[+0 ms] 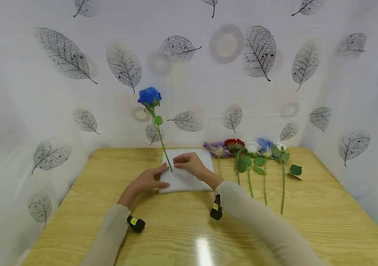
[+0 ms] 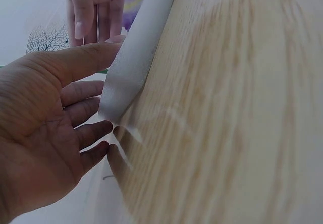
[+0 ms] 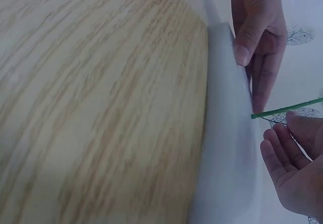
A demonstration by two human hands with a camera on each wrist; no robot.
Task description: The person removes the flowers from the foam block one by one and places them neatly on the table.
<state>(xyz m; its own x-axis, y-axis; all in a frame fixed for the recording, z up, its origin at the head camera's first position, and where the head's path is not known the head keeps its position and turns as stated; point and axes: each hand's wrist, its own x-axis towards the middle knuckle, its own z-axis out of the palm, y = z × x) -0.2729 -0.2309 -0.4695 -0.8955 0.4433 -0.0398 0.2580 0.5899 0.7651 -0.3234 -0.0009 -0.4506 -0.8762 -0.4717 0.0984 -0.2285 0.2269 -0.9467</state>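
Observation:
A blue rose (image 1: 149,96), apparently artificial, stands leaning to the left, the foot of its green stem (image 1: 164,149) at the top of a white slab (image 1: 189,181) that looks like foam. The stem also shows in the right wrist view (image 3: 287,108). My left hand (image 1: 147,181) rests against the slab's left side, thumb and fingers spread and nearly straight. Just right of the stem is my right hand (image 1: 192,164), its fingers loosely extended. In the right wrist view, the right thumb (image 3: 303,125) comes right up beside the stem without curling round it.
Several flowers lie in a row to the right: a purple one (image 1: 218,149), a red one (image 1: 234,145), a white one (image 1: 252,147), a light blue one (image 1: 265,145) and another white one (image 1: 280,147). A leaf-patterned curtain (image 1: 189,92) surrounds the wooden table (image 1: 175,229).

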